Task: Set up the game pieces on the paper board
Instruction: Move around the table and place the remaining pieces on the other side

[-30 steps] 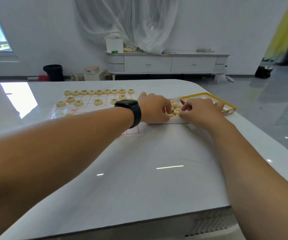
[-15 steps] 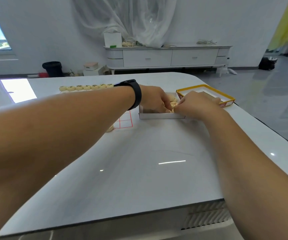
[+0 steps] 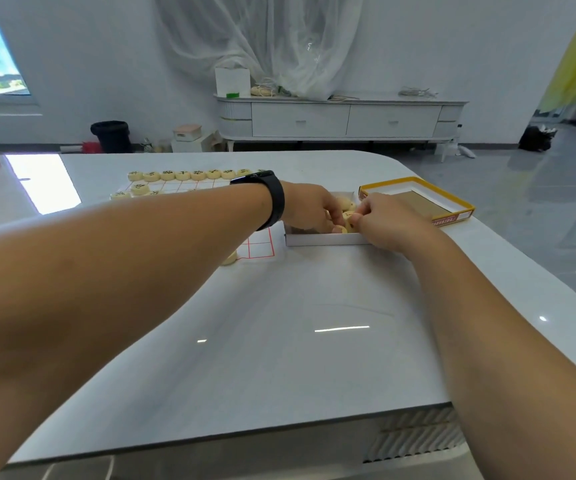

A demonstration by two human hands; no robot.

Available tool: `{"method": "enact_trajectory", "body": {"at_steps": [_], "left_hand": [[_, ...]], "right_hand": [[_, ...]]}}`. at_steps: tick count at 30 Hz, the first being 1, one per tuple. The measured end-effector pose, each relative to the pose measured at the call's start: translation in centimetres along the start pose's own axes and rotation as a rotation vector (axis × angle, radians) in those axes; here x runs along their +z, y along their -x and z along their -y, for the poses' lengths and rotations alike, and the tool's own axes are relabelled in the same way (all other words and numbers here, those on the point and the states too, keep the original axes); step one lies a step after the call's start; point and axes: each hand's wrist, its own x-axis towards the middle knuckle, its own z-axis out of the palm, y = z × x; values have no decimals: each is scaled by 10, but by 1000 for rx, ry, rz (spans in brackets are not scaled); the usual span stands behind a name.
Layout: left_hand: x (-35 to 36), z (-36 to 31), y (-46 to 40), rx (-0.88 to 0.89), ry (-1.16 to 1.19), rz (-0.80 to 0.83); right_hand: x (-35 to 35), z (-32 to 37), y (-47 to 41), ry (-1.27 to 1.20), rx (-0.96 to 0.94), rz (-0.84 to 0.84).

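We start with the white table (image 3: 279, 323), which carries everything. On its far left lies the paper board (image 3: 189, 184), a thin sheet with a red grid, much of it hidden behind our left forearm. A row of cream discs, the placed pieces (image 3: 182, 174), lines its far edge, a few more sit just in front of that row, and one lone piece (image 3: 228, 259) shows at the near edge beside the forearm. To the right of the board sits the shallow white box (image 3: 324, 238), and beyond it, near but apart, the yellow-rimmed lid (image 3: 418, 202).

Both hands meet inside the box. Our left hand (image 3: 309, 209), a black watch (image 3: 272, 199) on its wrist, has its fingers curled down among the loose pieces (image 3: 345, 206); whether it actually holds one we cannot tell. Our right hand (image 3: 387, 221) pinches a disc between thumb and fingertips.

We judge the discs small, hard, light and smooth, so they may slip; a pinch across the rim should serve best. The sheet looks flimsy and could slide, so we would set pieces down gently rather than drop them
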Motion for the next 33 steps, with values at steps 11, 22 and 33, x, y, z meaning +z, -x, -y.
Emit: {"method": "enact_trajectory", "body": {"at_steps": [11, 22, 33], "left_hand": [[12, 5, 10, 73, 14, -123], [12, 30, 27, 90, 138, -362], [16, 52, 95, 106, 593, -588]], "right_hand": [[3, 10, 3, -352, -136, -234], [7, 7, 3, -382, -122, -267], [17, 37, 22, -434, -373, -269]]}}
